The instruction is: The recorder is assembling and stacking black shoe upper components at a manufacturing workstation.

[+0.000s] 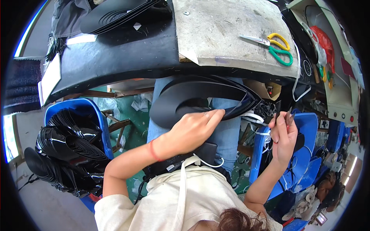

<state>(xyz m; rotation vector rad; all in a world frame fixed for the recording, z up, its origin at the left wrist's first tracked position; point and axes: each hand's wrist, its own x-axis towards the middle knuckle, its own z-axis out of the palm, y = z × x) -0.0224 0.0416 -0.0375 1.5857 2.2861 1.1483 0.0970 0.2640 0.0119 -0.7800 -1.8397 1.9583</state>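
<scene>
Across my lap lies a stack of black U-shaped shoe uppers (169, 96), with its pointed end to the right. My left hand (194, 129) pinches the inner edge of the near upper, thumb and fingers pressed together. To the right of the stack and apart from it, my right hand (284, 134) is raised, its fingers closed round small metal thread snips (290, 117). A thin dark strip (278, 109) stands up by those fingertips; whether it belongs to the snips I cannot tell.
Scissors (275, 45) with yellow and green handles lie on a grey board (227, 23) atop the black bench (115, 65). More black uppers (119, 17) rest at the back left. A blue bin (73, 104) at left overflows with glossy black pieces; blue bins (306, 127) stand at right.
</scene>
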